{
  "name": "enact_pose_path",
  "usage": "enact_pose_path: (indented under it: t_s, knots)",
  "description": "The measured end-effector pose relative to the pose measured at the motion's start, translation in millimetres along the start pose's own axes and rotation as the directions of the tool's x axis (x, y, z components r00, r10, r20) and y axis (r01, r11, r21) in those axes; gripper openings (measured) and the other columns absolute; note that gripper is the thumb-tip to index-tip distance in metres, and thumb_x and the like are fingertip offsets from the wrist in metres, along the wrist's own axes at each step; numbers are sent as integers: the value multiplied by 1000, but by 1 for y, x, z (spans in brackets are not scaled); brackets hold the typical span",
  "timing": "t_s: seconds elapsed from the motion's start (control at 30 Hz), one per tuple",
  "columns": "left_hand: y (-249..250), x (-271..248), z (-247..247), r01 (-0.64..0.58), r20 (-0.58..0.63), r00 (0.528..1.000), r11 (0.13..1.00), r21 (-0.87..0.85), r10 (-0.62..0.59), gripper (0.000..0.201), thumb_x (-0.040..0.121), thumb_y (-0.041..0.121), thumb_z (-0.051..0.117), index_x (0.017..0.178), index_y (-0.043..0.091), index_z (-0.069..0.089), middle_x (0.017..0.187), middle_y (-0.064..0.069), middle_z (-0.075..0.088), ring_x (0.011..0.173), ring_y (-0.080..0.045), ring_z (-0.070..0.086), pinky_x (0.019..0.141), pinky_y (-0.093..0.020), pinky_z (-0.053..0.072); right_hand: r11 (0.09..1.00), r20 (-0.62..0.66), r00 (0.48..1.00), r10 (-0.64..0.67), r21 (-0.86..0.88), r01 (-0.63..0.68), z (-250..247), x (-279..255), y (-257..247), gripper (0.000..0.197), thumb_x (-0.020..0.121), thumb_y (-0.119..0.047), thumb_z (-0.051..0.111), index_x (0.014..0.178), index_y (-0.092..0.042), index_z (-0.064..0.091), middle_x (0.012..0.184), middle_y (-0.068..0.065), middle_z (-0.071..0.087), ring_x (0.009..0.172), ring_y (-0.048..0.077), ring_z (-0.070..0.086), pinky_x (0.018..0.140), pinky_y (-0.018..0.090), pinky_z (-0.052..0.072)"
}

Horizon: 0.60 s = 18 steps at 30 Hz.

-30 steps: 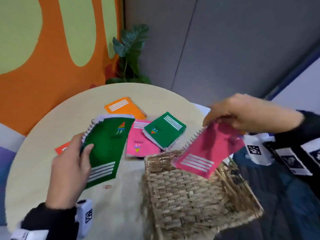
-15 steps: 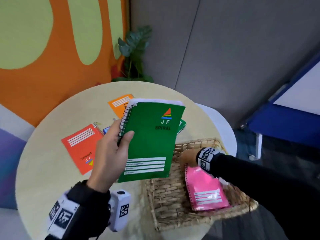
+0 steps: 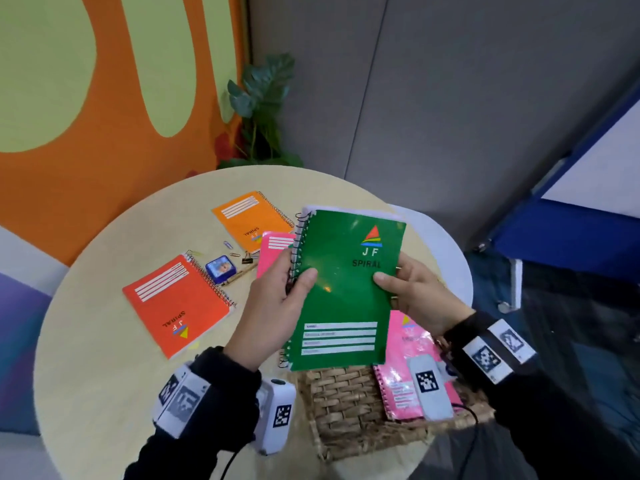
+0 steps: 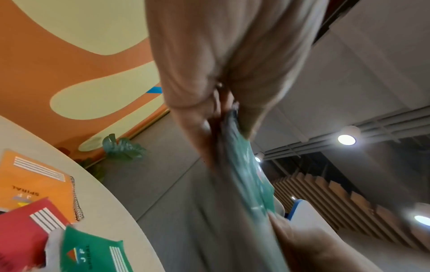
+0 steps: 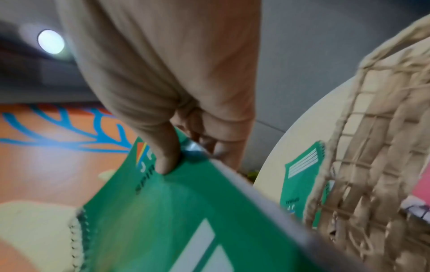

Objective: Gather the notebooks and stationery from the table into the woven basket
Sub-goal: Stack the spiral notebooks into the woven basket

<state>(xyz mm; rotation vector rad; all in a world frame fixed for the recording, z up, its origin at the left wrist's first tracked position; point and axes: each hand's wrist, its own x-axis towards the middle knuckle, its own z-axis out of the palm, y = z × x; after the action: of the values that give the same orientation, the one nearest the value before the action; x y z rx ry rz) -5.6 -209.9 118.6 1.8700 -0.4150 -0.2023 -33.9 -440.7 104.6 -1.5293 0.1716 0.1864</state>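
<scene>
Both hands hold a large green spiral notebook (image 3: 346, 289) upright above the woven basket (image 3: 346, 407). My left hand (image 3: 277, 306) grips its spiral edge, thumb on the cover. My right hand (image 3: 412, 292) pinches the opposite edge, its thumb (image 5: 165, 156) pressed on the green cover (image 5: 186, 211). A pink notebook (image 3: 405, 365) lies inside the basket. On the round table (image 3: 104, 375) lie a red-orange notebook (image 3: 176, 304), an orange notebook (image 3: 252, 220), another pink notebook (image 3: 275, 251) and a small green notebook (image 4: 90, 252), the last hidden in the head view.
A small blue box (image 3: 220, 268), paper clips (image 3: 231, 249), a binder clip (image 3: 247, 259) and a brown pencil (image 3: 240, 274) lie between the notebooks. The basket sits at the table's right front edge. A potted plant (image 3: 259, 112) stands behind the table by the wall.
The right hand left the pink notebook in the basket and came up to take the green notebook's right edge. The left hand lifted that notebook off the table and over the basket.
</scene>
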Motion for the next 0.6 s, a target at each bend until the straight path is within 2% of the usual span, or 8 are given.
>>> enact_pose_path:
  t_s: [0.07,0.13,0.23,0.27,0.33,0.4,0.5,0.6]
  knots:
    - [-6,2,1,35,131,991,999,14,-37,30,94,35,48,123,28,50,115,12,62,107,-3,58,92,-26,47,997,-38,998,39,68,-36,-20,-6,4,44,68,-22,76,111,-24,64,106,3,74,91,19,71,77,34,61]
    - [-22,2,-4,70,136,987,994,79,-80,29,93,35,50,122,29,53,113,10,64,105,-5,61,87,-20,47,987,-49,989,137,98,-131,-40,-14,8,63,64,-22,81,122,-17,58,112,10,72,96,23,71,80,37,60]
    - [-61,-4,-21,135,28,989,969,206,-144,28,92,29,54,120,22,56,109,8,66,104,-8,62,82,-17,43,944,-123,936,329,42,-326,-64,-26,24,32,91,8,49,118,-8,55,76,2,77,57,9,71,48,20,57]
    - [-77,-7,-27,185,-8,982,953,240,-189,27,92,26,55,118,19,57,106,6,66,103,-12,63,81,-20,43,920,-150,912,382,-33,-391,-69,-30,32,33,93,11,44,117,-9,56,72,-4,76,54,6,70,48,19,56]
    - [-108,-12,-39,327,-78,945,903,277,-318,27,92,21,55,117,13,57,102,-1,65,98,-19,62,78,-27,44,830,-169,864,473,-244,-502,-83,-32,54,40,91,11,47,124,-10,54,88,-13,73,79,6,69,68,16,57]
    - [-136,-14,-50,442,-142,897,844,302,-419,26,91,18,55,116,10,58,105,-9,67,94,-24,61,78,-29,44,699,-249,821,514,-433,-569,-94,-24,74,35,90,9,51,118,-11,55,103,-11,65,100,12,59,83,13,53]
    - [-172,-13,-65,513,-213,858,757,405,-467,28,89,16,57,116,6,59,111,-16,68,100,-29,62,83,-31,44,507,-332,758,561,-586,-632,-93,-11,94,26,89,0,57,111,-13,57,125,11,62,108,23,56,98,34,48]
    - [-196,-1,-75,499,-210,857,654,569,-471,33,88,20,57,118,5,57,118,-18,63,110,-33,57,93,-36,43,197,-410,715,566,-775,-601,-89,-4,109,35,88,-27,61,120,-14,59,129,7,59,121,23,53,106,34,37]
